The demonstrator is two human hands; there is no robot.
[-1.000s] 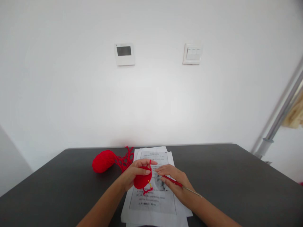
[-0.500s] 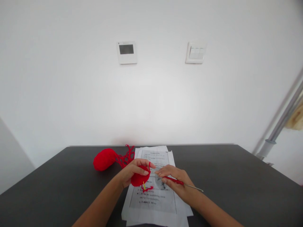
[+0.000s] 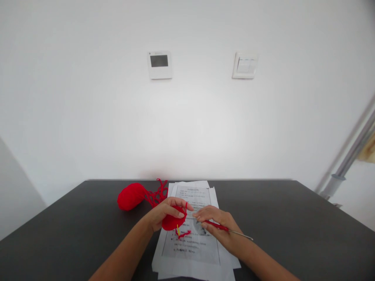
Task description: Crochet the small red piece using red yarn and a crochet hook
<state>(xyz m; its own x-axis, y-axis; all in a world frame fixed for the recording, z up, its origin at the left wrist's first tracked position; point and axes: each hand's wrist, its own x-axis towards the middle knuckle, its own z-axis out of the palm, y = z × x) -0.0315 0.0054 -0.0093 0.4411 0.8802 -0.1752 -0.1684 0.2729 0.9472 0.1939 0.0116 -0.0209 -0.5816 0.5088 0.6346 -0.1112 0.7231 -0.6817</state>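
Between the thumb and fingers of my left hand (image 3: 164, 211) is a round red crochet piece (image 3: 173, 221). Red yarn runs up over that hand's index finger. A yellow marker (image 3: 178, 230) and a short red yarn tail (image 3: 184, 234) hang at the lower edge of the piece. My right hand (image 3: 215, 221) is closed on a crochet hook (image 3: 218, 225) with a red grip and metal shaft. The hook's tip points left toward the piece, close to it; whether it touches the yarn I cannot tell.
Printed sheets (image 3: 190, 257) lie under both hands on the dark table (image 3: 272, 222). A red yarn ball (image 3: 131, 196) with loose tangled strands (image 3: 155, 196) sits at the back left. Behind the table rises a white wall with a control panel (image 3: 159, 65) and a switch (image 3: 245, 65).
The whole view has shifted slightly, so things appear a little farther right. Both hands keep their holds and nearly the same pose.
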